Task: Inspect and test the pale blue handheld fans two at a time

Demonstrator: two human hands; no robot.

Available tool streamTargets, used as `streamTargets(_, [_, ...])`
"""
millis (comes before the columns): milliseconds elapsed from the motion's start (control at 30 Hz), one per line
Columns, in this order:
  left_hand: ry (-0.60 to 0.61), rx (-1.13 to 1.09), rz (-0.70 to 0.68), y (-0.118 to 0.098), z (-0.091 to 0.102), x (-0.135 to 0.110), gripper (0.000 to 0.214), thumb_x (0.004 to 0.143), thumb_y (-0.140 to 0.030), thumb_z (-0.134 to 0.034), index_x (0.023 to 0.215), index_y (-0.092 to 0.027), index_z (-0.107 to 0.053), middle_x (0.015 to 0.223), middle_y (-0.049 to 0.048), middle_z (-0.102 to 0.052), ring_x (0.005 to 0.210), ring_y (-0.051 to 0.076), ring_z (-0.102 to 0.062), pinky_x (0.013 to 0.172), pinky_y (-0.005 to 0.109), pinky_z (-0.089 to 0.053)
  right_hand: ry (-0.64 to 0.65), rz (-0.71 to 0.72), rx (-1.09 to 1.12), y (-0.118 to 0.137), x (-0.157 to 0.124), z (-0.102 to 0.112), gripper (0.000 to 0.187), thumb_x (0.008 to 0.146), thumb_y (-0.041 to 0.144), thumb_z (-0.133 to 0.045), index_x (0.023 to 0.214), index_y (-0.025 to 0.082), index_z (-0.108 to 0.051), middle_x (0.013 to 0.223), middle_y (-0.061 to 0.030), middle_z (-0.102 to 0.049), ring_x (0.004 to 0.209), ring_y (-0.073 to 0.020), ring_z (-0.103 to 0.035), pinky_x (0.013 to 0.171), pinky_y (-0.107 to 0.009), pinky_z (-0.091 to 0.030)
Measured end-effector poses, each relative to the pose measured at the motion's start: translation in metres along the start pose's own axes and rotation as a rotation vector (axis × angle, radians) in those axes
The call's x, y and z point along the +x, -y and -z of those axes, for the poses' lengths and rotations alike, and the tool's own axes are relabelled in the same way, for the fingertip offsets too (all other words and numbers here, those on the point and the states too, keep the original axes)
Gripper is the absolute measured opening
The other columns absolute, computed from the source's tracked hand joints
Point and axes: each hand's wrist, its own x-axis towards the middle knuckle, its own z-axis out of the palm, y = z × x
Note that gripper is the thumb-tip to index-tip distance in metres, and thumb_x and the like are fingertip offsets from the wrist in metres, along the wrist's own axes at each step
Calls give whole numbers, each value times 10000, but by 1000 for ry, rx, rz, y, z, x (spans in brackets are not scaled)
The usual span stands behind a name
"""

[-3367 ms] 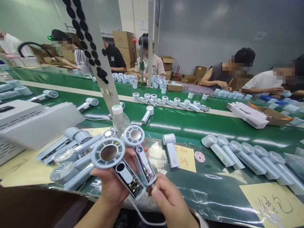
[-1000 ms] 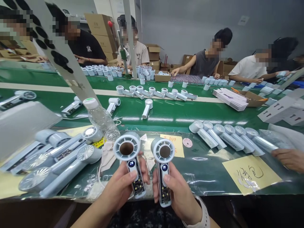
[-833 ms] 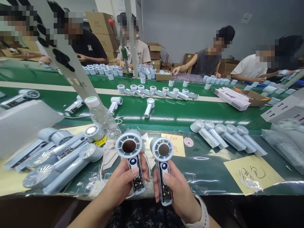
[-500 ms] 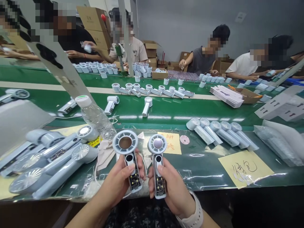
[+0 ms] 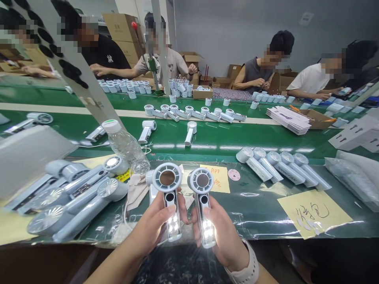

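Note:
My left hand (image 5: pixel 152 228) grips a pale blue handheld fan (image 5: pixel 167 181) by its handle, with the thumb across the front. My right hand (image 5: pixel 220 232) grips a matching fan (image 5: pixel 201 182) the same way. Both fans stand upright, side by side, with round heads and dark centres. White lights glow brightly in both handles (image 5: pixel 174 225), and the glare hides the parts inside. A loose heap of similar fans (image 5: pixel 74 197) lies to the left of my hands, and a neat row (image 5: pixel 275 169) lies to the right.
A clear plastic bottle (image 5: pixel 124 146) lies tilted beside the heap. A green conveyor belt (image 5: pixel 207 142) carries more fans. Yellow notes (image 5: pixel 310 213) are taped to the bench, and a plastic bag (image 5: pixel 352 177) lies at right. Several co-workers sit across the belt.
Bright white lights now glow in both handles, and the small displays no longer show. The two fans stand closer together, and both hands hold them level compared with the tilted, crossed grip earlier.

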Motion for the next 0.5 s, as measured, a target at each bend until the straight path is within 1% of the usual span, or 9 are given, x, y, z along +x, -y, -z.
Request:
streamTargets(67, [-67,137,37,-2,2,0,205,798,-327,-682,963,-226,-612,835,28,-687,735,226,-670,716,352,-514,-12,-11,57,-1,2,3,337,760,482,-756,843,184,-621,674,14,-676,385,-82,-535,340,-177,-429])
streamTargets(100, [-107,196,55,-3,3,0,237,782,-330,-705,964,-218,-603,868,35,-696,719,223,-676,699,346,-518,-8,-27,93,-2,4,5,338,766,490,-749,857,188,-627,681,8,-686,380,-86,-535,330,-179,-422])
streamTargets(167, [-186,253,78,-3,4,0,347,743,-357,-754,1001,-216,-568,885,36,-705,638,204,-664,619,325,-517,43,-71,151,-2,6,8,399,804,562,-689,843,167,-653,637,-16,-689,365,-93,-530,331,-184,-409])
streamTargets(200, [-213,254,94,-3,4,0,383,738,-383,-762,1013,-221,-549,851,27,-706,585,192,-646,570,312,-507,60,-85,168,-1,7,8,450,824,597,-652,835,148,-675,634,-35,-698,381,-99,-546,355,-191,-427])
streamTargets(267, [-243,217,131,-2,4,0,379,783,-467,-707,1018,-232,-525,764,7,-700,503,178,-608,488,292,-481,45,-97,188,2,7,8,513,844,616,-630,855,112,-724,692,-75,-732,494,-122,-625,486,-213,-514])
streamTargets(300, [-245,186,145,-1,4,-1,352,821,-502,-650,1009,-234,-523,725,2,-694,486,176,-600,469,287,-475,28,-95,199,3,6,6,507,842,599,-650,898,104,-742,753,-90,-753,592,-142,-669,584,-229,-552])
streamTargets(367, [-208,112,181,-1,3,-3,321,866,-523,-567,1003,-237,-518,717,10,-708,487,183,-610,465,289,-486,25,-89,233,7,5,3,464,824,551,-706,1000,124,-753,884,-94,-775,794,-185,-708,750,-275,-574])
streamTargets(433, [-171,47,201,-3,1,-5,321,856,-495,-582,1035,-240,-505,789,31,-743,519,195,-643,496,306,-516,87,-74,257,9,2,-1,441,820,531,-722,1041,151,-758,949,-90,-780,897,-217,-708,793,-314,-576])
streamTargets(500, [-149,9,204,-5,0,-7,367,832,-477,-625,1079,-242,-491,853,50,-760,554,213,-674,536,335,-547,120,-30,254,11,0,-2,398,827,498,-728,1061,178,-762,999,-82,-782,929,-234,-709,795,-345,-580])
